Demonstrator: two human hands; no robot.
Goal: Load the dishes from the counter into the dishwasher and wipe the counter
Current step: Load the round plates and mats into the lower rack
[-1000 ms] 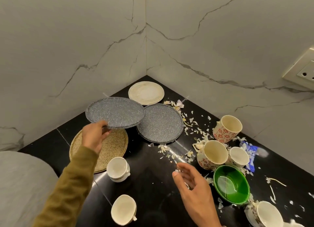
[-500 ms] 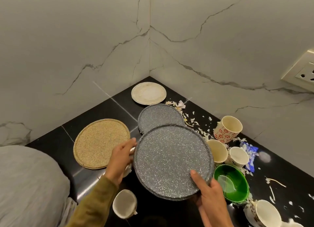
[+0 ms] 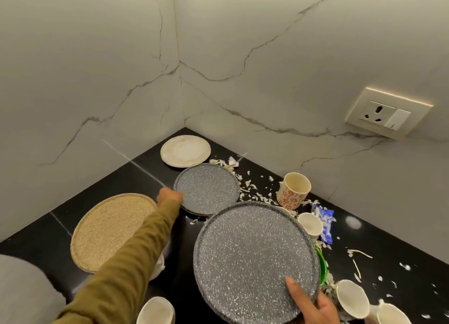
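Note:
My right hand point(image 3: 315, 308) holds a large grey speckled plate point(image 3: 252, 258) by its near rim, thumb on top, above the black counter point(image 3: 109, 178). My left hand point(image 3: 168, 197), in an olive sleeve, reaches forward with its fingers closed on the left rim of a second grey speckled plate point(image 3: 209, 187). That plate lies on or just above the counter. A cream plate point(image 3: 185, 151) sits in the corner behind it. A green bowl point(image 3: 322, 265) is mostly hidden under the held plate.
A round woven mat point(image 3: 109, 229) lies at left. A red-patterned mug point(image 3: 294, 190), several white cups point(image 3: 309, 224) point(image 3: 352, 298) point(image 3: 155, 310), a blue wrapper point(image 3: 326, 224) and scattered white scraps point(image 3: 255, 192) crowd the right side. A wall socket point(image 3: 386, 113) is at right.
My left hand has let go of the large grey plate and reached forward to the second grey plate. My right hand now holds the large plate alone, lower and to the right.

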